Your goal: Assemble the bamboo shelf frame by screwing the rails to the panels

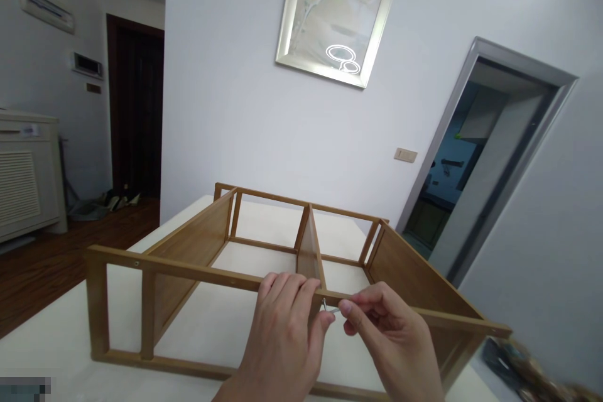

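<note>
A bamboo shelf frame lies on its side on a white table, with two side panels and a middle divider panel. My left hand wraps its fingers over the near top rail where the divider meets it. My right hand pinches a small metal hex key with thumb and forefinger, its tip at the rail right beside my left thumb. Both hands sit close together at the same joint.
A framed picture hangs on the white wall behind. An open doorway lies to the right, a dark door and a white cabinet to the left. Dark items rest at the table's right edge.
</note>
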{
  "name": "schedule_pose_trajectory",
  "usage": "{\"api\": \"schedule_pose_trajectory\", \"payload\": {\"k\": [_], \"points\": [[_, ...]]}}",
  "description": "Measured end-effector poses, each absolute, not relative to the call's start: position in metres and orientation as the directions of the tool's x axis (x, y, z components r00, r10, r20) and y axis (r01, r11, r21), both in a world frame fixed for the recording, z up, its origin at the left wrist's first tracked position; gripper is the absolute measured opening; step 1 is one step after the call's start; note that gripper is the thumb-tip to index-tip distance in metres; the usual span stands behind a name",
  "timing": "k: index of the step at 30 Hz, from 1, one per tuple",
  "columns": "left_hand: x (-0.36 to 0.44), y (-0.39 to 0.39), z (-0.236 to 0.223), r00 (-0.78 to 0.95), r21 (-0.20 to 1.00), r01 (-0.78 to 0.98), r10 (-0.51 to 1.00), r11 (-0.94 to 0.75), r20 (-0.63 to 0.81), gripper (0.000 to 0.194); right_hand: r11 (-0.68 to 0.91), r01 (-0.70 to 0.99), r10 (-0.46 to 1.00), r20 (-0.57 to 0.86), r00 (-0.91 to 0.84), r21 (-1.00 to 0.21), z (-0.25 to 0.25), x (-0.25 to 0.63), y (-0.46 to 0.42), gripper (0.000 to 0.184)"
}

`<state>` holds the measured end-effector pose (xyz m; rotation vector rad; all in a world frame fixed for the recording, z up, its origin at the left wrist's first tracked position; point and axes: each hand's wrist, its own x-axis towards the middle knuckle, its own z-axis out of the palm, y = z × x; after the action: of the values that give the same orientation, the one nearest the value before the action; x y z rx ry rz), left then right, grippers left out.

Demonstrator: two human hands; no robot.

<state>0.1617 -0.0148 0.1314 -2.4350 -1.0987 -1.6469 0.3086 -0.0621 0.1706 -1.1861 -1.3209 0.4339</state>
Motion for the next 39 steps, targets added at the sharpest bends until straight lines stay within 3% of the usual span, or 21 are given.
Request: {"api": "schedule_pose_trajectory", "payload": {"k": [5,12,26,34,39], "points": [[0.162,-0.014,0.13,0.204,0.369,0.545,0.546,-0.753,0.813,0.023,0.376,0.385,0.836,0.488,0.25,-0.843,0.171,0.31,-0.064,0.027],[0.162,-0.013,0.129,0.206,0.365,0.545,0.543,-0.755,0.814,0.024,0.388,0.43,0.883,0.463,0.08,-0.815,0.167,0.329,-0.056,0.028],[0.16,-0.014,0.131,0.24,0.335,0.534,0.519,-0.776,0.82,0.028,0.255,0.366,0.927,0.334,0.172,-0.895,0.168,0.326,-0.055,0.046],[0.16,-0.014,0.131,0.22,0.354,0.543,0.536,-0.761,0.815,0.025,0.337,0.456,0.865,0.462,0.196,-0.824,0.168,0.323,-0.054,0.04],[0.162,-0.013,0.131,0.201,0.38,0.532,0.548,-0.757,0.812,0.023,0.42,0.609,0.753,0.633,0.18,-0.673,0.167,0.321,-0.056,0.027]]}}
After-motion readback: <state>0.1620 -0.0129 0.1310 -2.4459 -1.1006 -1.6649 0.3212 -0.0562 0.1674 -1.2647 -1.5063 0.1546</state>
